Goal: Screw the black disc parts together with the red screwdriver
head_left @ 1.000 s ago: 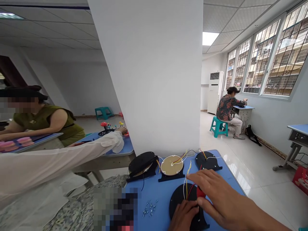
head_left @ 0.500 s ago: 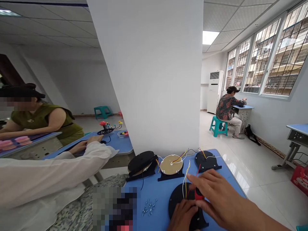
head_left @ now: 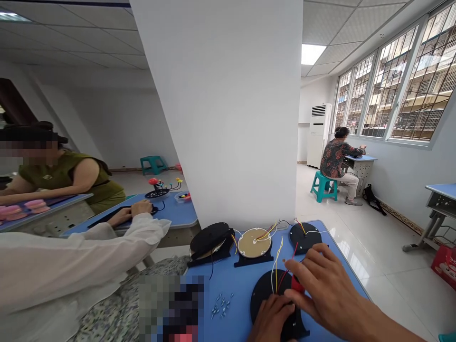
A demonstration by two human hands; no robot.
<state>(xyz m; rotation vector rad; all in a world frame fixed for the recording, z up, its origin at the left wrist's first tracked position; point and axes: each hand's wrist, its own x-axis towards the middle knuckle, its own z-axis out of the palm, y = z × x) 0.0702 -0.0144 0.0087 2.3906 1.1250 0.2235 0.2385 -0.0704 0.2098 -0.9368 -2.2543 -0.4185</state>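
Pinching a red handle point(head_left: 297, 284), the right hand point(head_left: 326, 287) hovers over the black disc point(head_left: 261, 286).

The black disc housing point(head_left: 259, 288) under your left hand point(head_left: 273, 314) is matt, smooth and plastic-looking. The screws point(head_left: 221, 305) show a bright metallic finish. Your table point(head_left: 228, 280) presents a smooth blue top with low sheen. The floor tiles point(head_left: 347, 235) are glossy; the white sleeve point(head_left: 89, 259) is thin, creased cloth.
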